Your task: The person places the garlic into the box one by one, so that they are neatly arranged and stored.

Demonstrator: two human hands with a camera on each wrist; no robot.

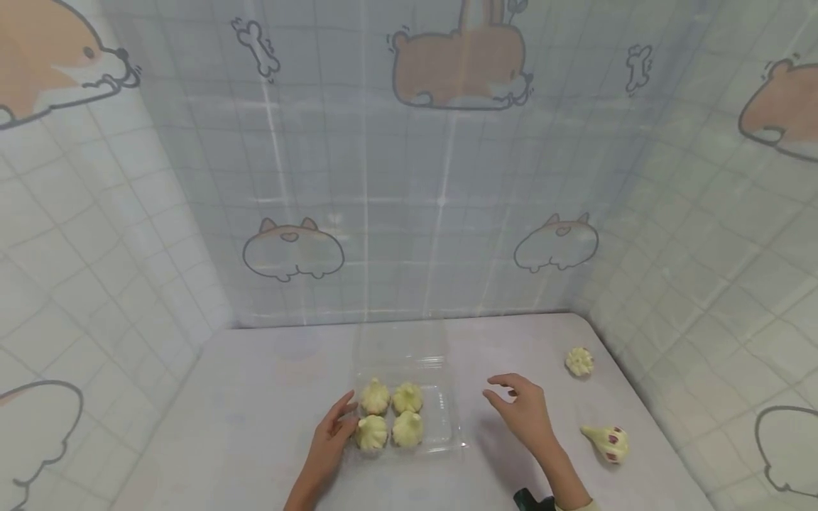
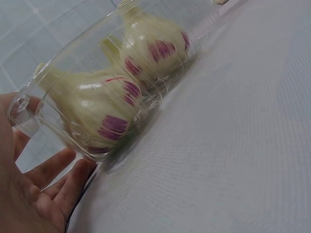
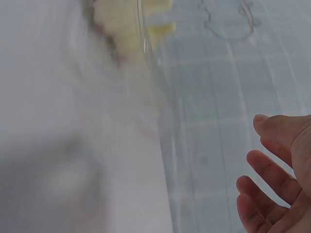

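A clear plastic container (image 1: 439, 415) sits on the table with its clear lid (image 1: 399, 342) folded back behind it. Several garlic bulbs (image 1: 407, 429) fill its left and middle parts, while the right part holds none. My left hand (image 1: 330, 434) holds the container's left edge; in the left wrist view its fingers (image 2: 70, 187) lie against the near corner, beside purple-streaked garlic bulbs (image 2: 92, 104). To the right of the container, my right hand (image 1: 525, 410) hovers above the table, thumb and fingers apart with nothing between them.
One garlic bulb (image 1: 579, 362) lies at the table's back right, and another garlic bulb (image 1: 607, 443) lies on its side nearer the front. Tile-patterned sheets with cartoon dogs (image 1: 456, 67) enclose the table (image 1: 255, 397) at the back and both sides.
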